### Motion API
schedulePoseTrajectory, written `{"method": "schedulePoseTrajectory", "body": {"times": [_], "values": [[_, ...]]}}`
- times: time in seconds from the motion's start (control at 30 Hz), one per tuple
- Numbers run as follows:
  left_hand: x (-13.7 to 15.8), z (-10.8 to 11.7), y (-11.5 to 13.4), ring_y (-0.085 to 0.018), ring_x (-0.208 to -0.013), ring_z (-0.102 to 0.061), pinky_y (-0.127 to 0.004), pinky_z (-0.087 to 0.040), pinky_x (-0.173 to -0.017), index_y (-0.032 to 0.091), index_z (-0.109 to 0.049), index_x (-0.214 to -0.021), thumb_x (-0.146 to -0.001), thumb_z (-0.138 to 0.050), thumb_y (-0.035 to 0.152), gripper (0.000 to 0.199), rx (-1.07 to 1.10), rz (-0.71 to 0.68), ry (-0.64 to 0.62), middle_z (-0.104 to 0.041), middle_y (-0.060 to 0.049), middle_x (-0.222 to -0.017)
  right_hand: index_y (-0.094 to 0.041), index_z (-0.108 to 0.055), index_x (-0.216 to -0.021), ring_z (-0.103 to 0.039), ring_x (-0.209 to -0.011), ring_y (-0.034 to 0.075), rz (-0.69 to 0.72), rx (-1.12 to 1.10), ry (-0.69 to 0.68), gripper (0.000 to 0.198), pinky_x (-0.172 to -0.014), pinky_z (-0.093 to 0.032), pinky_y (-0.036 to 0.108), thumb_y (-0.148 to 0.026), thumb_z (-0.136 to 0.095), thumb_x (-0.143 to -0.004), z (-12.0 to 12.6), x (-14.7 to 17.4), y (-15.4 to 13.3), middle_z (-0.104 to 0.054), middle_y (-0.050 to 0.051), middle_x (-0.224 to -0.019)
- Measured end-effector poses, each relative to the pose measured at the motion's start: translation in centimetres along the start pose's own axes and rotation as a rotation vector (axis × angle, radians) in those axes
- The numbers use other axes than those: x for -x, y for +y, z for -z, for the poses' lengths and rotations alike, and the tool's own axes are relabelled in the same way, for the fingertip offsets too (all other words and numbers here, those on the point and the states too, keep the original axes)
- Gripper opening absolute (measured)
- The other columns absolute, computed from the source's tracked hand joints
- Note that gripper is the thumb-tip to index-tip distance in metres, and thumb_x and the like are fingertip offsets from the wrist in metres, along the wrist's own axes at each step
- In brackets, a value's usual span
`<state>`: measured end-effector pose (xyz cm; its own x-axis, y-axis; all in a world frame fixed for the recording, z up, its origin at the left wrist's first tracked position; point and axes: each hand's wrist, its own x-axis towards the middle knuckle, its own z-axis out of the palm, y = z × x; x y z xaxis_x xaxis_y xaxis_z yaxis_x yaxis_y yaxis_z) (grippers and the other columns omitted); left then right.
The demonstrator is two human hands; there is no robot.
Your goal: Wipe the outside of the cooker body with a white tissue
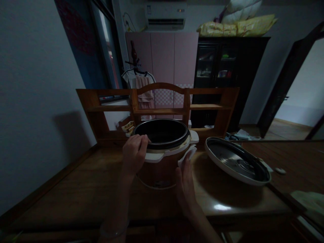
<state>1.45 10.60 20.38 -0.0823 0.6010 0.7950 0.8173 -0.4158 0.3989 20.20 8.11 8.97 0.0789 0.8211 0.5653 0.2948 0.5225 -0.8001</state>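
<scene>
An electric cooker (157,172) stands on the wooden desk, its top uncovered. Inside it sits a dark inner pot (165,145), and a pale collar with side handles runs round the top. My left hand (134,153) is closed over the rim at the near left, fingertips partly hidden behind the edge. Against the cooker's right side, my right hand (185,179) holds a folded white tissue or cloth (188,154) under its fingers. To the right of the cooker the round lid (238,160) lies with its metal inner side up, tilted slightly.
The wooden desk (101,182) has a low shelf rack (162,110) along its back. A white wall stands close on the left. A small pale round object (280,171) lies right of the lid. Clothes on hangers (144,84) and pink cabinets (162,57) are behind.
</scene>
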Motion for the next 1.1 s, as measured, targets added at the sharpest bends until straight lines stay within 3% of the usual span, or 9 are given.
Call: {"method": "schedulePoseTrajectory", "body": {"times": [0.2,0.47,0.93,1.1], "values": [[0.0,0.0,-0.1,-0.019,-0.082,-0.059,-0.034,-0.042,-0.082,0.022,-0.062,-0.074,-0.099,-0.033,0.038,0.041,-0.006,-0.007,-0.002,-0.064,-0.003,-0.076,-0.027,0.008,-0.156,0.002,-0.152,0.026,0.035,0.052,-0.053,0.077,-0.122,-0.008,0.053,-0.047,-0.040,-0.100,-0.4,1.5,0.4,0.006,-0.002,-0.165],[0.0,0.1,0.2,-0.019,-0.081,-0.058,-0.033,-0.041,-0.081,0.022,-0.062,-0.074,-0.099,-0.033,0.037,0.041,-0.008,-0.005,-0.001,-0.063,-0.003,-0.075,-0.029,0.005,-0.156,0.006,-0.151,0.020,-0.142,-0.093,-0.023,0.069,-0.123,-0.004,0.048,-0.050,-0.032,-0.102,-0.3,2.1,1.5,0.008,-0.005,-0.164],[0.1,0.0,0.1,-0.019,-0.083,-0.058,-0.033,-0.041,-0.082,0.022,-0.062,-0.075,-0.099,-0.034,0.038,0.041,-0.002,-0.005,0.002,-0.063,-0.003,-0.077,-0.025,0.006,-0.156,0.008,-0.151,0.017,-0.219,-0.094,-0.003,0.073,-0.123,-0.001,0.044,-0.054,-0.032,-0.101,-0.8,2.4,3.6,0.009,-0.004,-0.163],[0.0,0.1,0.1,-0.018,-0.082,-0.057,-0.032,-0.040,-0.082,0.021,-0.062,-0.075,-0.099,-0.034,0.037,0.040,0.005,-0.004,0.002,-0.062,-0.002,-0.077,-0.022,0.007,-0.155,0.007,-0.150,0.018,-0.334,-0.177,0.018,0.080,-0.123,-0.001,0.044,-0.064,-0.030,-0.097,-0.6,1.8,4.8,0.008,-0.001,-0.163]]}}
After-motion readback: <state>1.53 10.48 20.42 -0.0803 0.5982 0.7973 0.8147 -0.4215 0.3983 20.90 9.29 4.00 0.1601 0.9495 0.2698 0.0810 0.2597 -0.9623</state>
